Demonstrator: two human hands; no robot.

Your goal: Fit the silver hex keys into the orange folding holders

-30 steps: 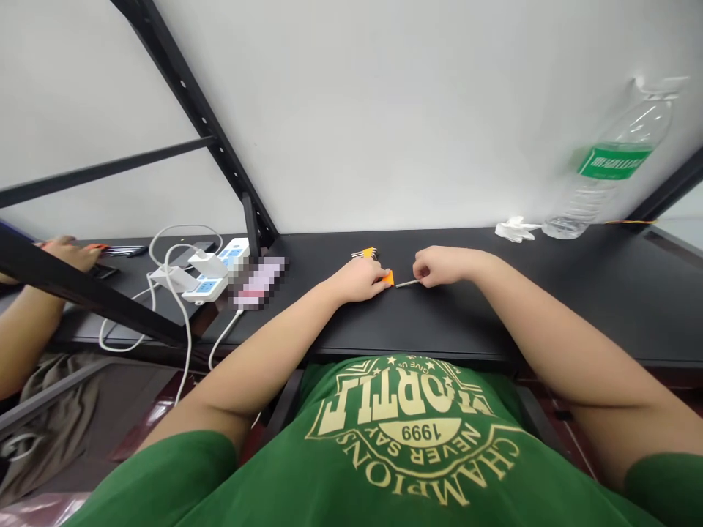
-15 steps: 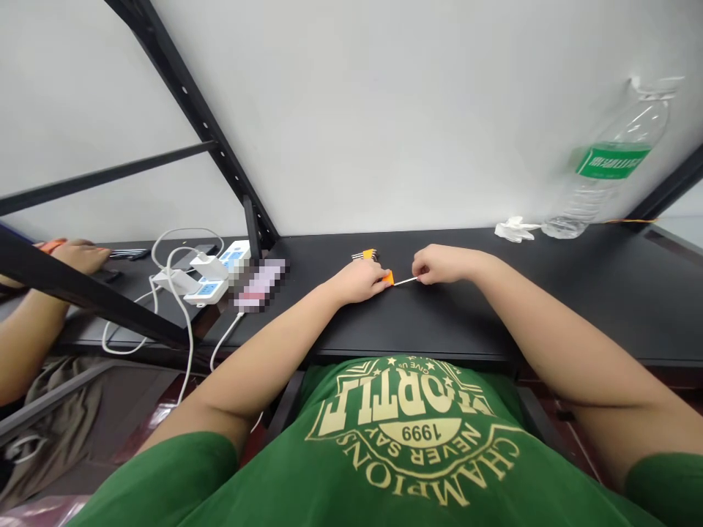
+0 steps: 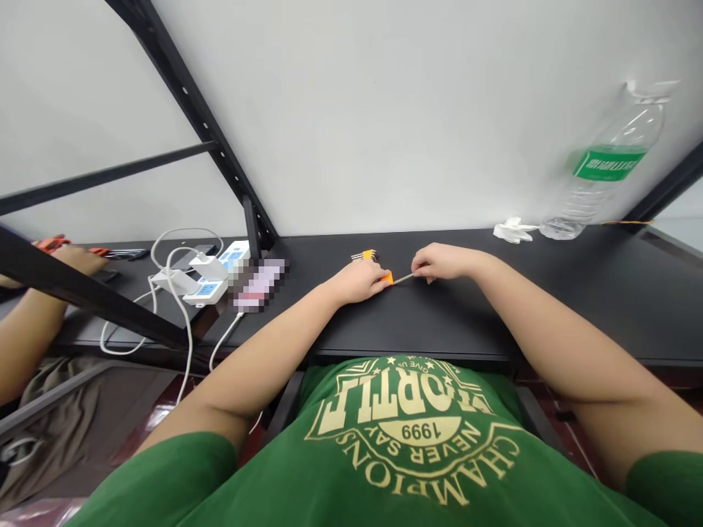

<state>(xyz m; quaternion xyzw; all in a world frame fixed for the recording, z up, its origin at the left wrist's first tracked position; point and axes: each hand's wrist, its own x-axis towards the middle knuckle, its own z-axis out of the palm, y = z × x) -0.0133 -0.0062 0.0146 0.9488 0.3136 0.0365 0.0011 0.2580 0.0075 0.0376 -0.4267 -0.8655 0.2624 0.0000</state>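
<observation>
My left hand [image 3: 359, 281] rests on the black desk, fingers closed over an orange hex key holder [image 3: 389, 278] that is mostly hidden beneath them. Beyond the knuckles shows a yellow-orange part [image 3: 367, 255] with several silver rods fanned at its left; whether it is one piece with the holder I cannot tell. To the right, my right hand [image 3: 439, 262] pinches the far end of a thin metal hex key [image 3: 403, 279]. This key spans the short gap between both hands, its left end at the orange holder.
A white power strip [image 3: 211, 282] with plugs and cables lies left, beside a blurred phone [image 3: 261, 285]. A crumpled white tissue [image 3: 513, 230] and a clear plastic bottle [image 3: 598, 179] stand back right. Past the black metal frame [image 3: 211, 132], another person's hand [image 3: 80, 258] is at work.
The hex key between my hands has turned from bright to dull grey and tilts slightly more upward to the right. My right hand has shifted a touch left. My left hand stays put.
</observation>
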